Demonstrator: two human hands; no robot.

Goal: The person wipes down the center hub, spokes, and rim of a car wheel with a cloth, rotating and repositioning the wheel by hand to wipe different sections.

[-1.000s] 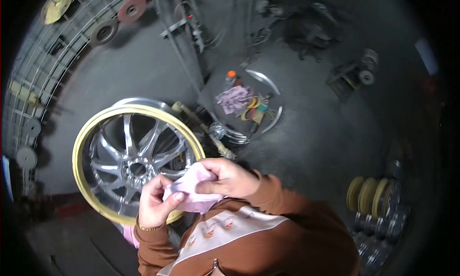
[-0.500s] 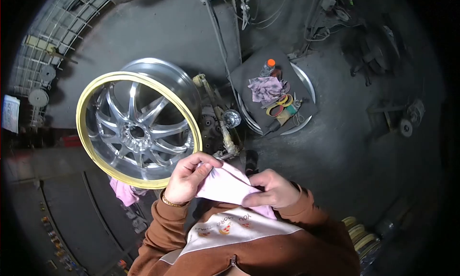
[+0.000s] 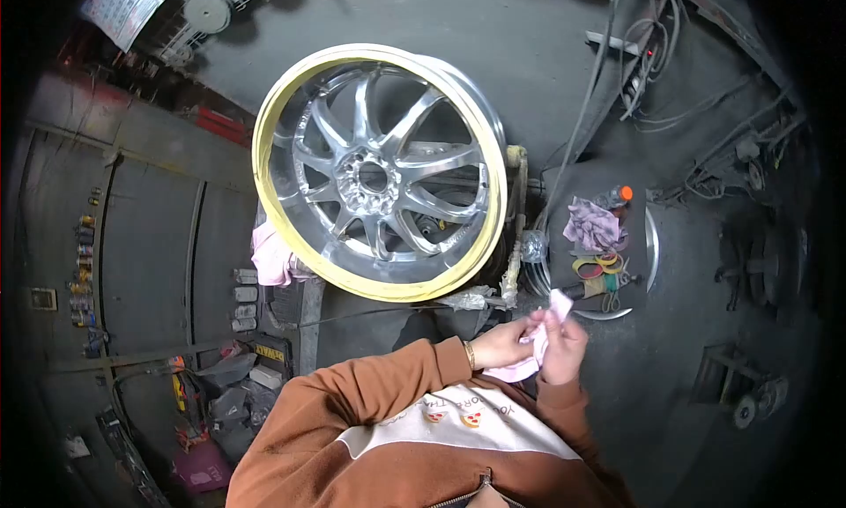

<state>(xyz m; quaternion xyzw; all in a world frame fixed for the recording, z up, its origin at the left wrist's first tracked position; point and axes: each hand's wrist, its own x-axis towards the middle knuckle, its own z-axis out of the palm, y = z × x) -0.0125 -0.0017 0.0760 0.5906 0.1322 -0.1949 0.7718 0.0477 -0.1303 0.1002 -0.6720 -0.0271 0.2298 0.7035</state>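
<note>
A pink cloth is bunched between my two hands, low in the view and right of centre. My left hand, with a gold bracelet at the wrist, has its fingers closed on the cloth. On its right, my right hand grips the same cloth, and one end sticks up above the fingers. Above and to the left stands a polished multi-spoke wheel with yellow tape around its rim. Neither hand touches the wheel.
Right of the wheel, a round stand holds a crumpled purple cloth, an orange-capped bottle and tape rolls. Another pink cloth lies left of the wheel. Cables hang at the upper right. Bags and a toolbox lie lower left.
The view has turned, so the wheel now appears further right and the left-hand shelves show. The cloth, spread between my hands half a second ago, is now gathered, with my hands closer together.
</note>
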